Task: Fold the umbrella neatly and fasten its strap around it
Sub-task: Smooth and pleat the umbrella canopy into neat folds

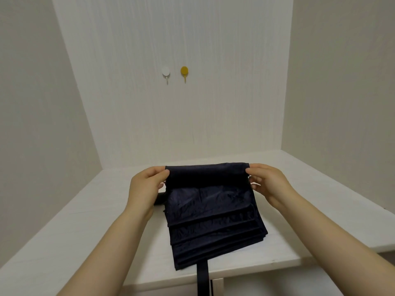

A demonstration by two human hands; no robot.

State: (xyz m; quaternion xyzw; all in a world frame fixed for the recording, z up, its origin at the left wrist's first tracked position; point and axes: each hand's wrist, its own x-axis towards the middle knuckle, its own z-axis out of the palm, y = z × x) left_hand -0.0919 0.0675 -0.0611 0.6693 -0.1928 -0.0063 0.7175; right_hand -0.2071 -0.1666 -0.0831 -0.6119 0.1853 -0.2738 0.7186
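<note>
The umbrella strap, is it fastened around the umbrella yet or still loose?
Loose. The strap hangs off the table's near edge, below the pleated umbrella. Both hands, left hand and right hand, pinch the canopy's far fold.

A white hook (166,72) and a yellow hook (184,71) hang side by side on the wall (213,82) above a white table (85,231).
</note>
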